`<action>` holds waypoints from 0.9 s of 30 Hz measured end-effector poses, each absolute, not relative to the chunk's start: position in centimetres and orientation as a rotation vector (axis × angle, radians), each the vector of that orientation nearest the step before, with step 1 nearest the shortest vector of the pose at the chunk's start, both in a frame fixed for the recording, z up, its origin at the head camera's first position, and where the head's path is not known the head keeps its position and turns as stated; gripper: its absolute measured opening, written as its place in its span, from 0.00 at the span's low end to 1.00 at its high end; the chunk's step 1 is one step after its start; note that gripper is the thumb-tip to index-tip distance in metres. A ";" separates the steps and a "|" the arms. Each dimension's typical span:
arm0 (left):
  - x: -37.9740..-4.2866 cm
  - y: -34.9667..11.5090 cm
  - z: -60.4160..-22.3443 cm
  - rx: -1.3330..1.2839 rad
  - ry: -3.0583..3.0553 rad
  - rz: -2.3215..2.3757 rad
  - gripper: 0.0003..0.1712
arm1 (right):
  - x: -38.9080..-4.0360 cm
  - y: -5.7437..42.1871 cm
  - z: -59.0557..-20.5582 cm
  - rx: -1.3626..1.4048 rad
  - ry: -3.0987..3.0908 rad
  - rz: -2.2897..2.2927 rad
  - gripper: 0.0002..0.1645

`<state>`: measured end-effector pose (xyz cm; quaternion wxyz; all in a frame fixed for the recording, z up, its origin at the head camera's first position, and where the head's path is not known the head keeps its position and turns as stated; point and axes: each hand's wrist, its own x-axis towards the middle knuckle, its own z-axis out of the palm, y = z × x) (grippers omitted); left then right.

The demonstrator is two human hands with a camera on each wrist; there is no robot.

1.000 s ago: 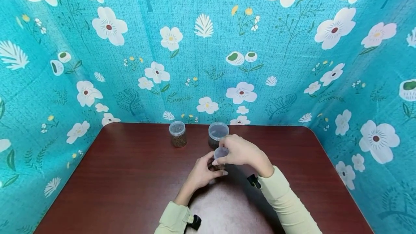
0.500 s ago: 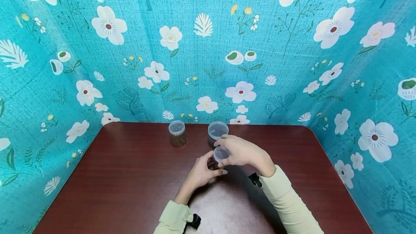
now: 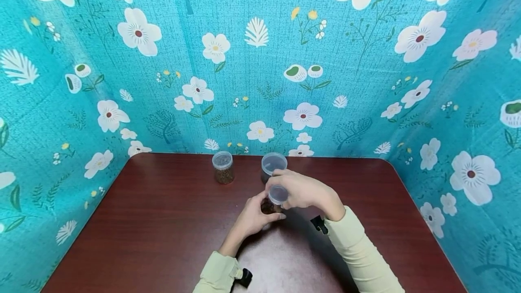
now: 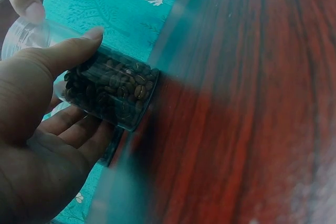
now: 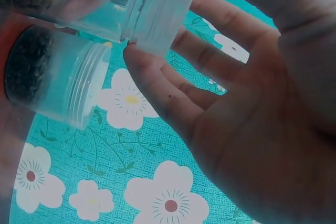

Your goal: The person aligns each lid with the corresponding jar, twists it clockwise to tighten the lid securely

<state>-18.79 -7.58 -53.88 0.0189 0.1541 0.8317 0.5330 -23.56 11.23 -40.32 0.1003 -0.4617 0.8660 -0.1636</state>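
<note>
A clear screw-top jar [image 4: 123, 85] of brown coffee beans stands on the table in the left wrist view. My left hand [image 3: 253, 217] grips its lower part from the left, thumb on the near side and fingers behind. On top is a translucent lid [image 3: 278, 194]. My right hand [image 3: 304, 190] reaches in from the right, its fingers and thumb curled round that lid. The right wrist view shows the fingertips at the frosted lid rim [image 5: 167, 17]. Part of the jar is hidden behind the left fingers in the head view.
Just behind the hands stands a wider clear jar [image 3: 273, 163] with dark contents and a threaded rim. Another lidded jar [image 3: 223, 168] of brown bits is to its left. Both are near the back edge of the reddish-brown table [image 3: 163, 220]. A turquoise flowered cloth [image 3: 260, 80] hangs behind.
The right thumb has slid round the lid's near side from left to right, while the fingers shifted slightly left behind it. The left hand keeps its hold on the jar.
</note>
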 end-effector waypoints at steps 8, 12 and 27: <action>-18.8 -7.6 -54.0 0.474 2.563 1.664 0.35 | -23.2 10.7 -40.2 -1.210 2.608 -0.457 0.27; -18.9 -7.7 -54.0 0.486 2.551 1.680 0.34 | -23.1 10.3 -40.1 -1.107 2.637 -0.427 0.27; -18.8 -7.8 -54.2 0.498 2.530 1.691 0.27 | -23.3 10.1 -40.9 -1.019 2.748 -0.477 0.29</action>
